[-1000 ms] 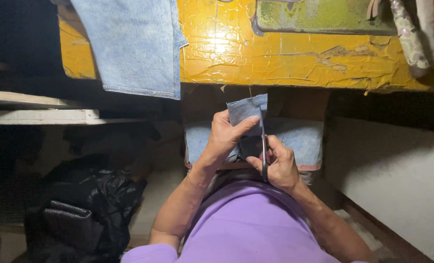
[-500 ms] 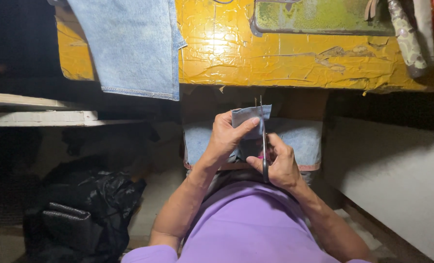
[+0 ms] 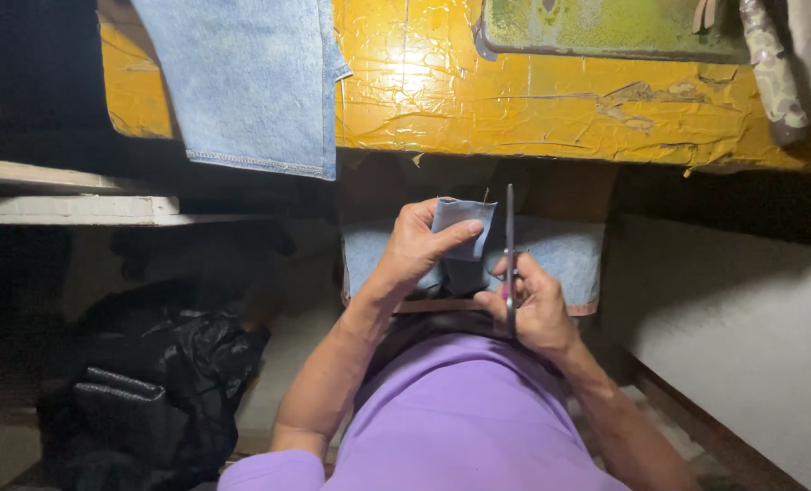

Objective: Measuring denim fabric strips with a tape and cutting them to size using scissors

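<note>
Two hands busy over our lap; left hand [image 3: 416, 247] pinches the denim scrap [image 3: 463, 227] upright, edge offered to the blades; right hand [image 3: 535, 309] fisted round the scissors [image 3: 509, 245], tips up beside it, below the yellow bench [image 3: 533, 100].

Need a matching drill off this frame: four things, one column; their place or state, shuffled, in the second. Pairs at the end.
Things
1. small denim piece
2. scissors
3. large denim cloth
4. black bag

Places or states
A. hangs over the front edge of the yellow table
B. held in the right hand, blades pointing up
C. lies low on the left, beside the person's left arm
D. pinched in the left hand

Pairs: 1-D, 2-B, 3-A, 4-C
</note>
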